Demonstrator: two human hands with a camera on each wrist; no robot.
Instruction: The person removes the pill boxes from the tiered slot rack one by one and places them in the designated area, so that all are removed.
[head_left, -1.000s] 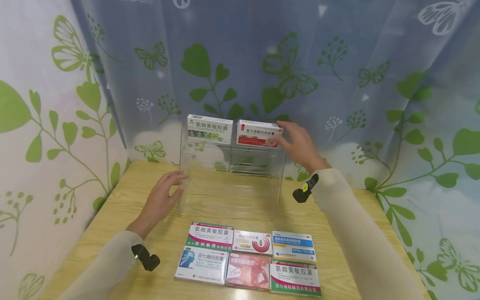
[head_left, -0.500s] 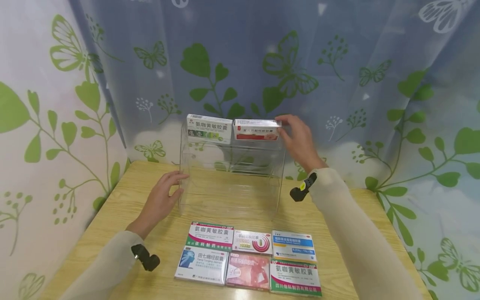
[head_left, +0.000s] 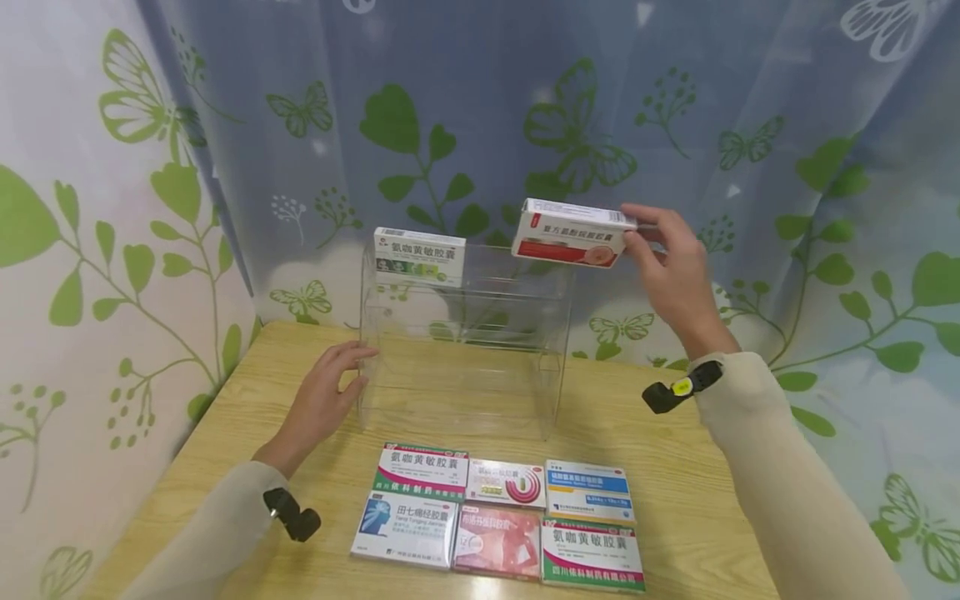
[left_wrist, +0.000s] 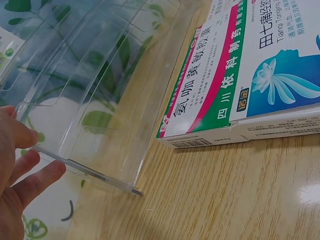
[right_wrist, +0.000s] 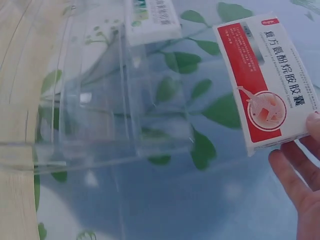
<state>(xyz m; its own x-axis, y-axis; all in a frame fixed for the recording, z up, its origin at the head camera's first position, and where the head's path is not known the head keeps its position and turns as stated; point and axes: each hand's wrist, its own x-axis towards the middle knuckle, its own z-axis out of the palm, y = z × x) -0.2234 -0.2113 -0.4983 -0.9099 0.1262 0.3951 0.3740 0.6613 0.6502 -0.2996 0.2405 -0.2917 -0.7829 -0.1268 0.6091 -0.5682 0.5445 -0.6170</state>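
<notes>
My right hand (head_left: 673,265) pinches a red and white medicine box (head_left: 572,237) by its right end, tilted, above the right part of a clear acrylic tiered rack (head_left: 457,387). The right wrist view shows the same medicine box (right_wrist: 267,82) with thumb and fingers at one end and the rack's tiers beside it. A white and green medicine box (head_left: 420,258) stands on the rack's top tier at the left. My left hand (head_left: 324,398) rests with extended fingers at the rack's left side; in the left wrist view its fingers (left_wrist: 42,180) lie along the rack's edge.
Several medicine boxes lie flat in two rows before the rack, among them a blue and white one (head_left: 588,492), a pink one (head_left: 497,542) and a white one with a blue head picture (head_left: 405,531). A patterned curtain (head_left: 480,108) hangs behind the wooden table (head_left: 660,450).
My right hand has lifted the red and white medicine box off the rack's top tier, up and to the right. My left hand stays at the rack's side.
</notes>
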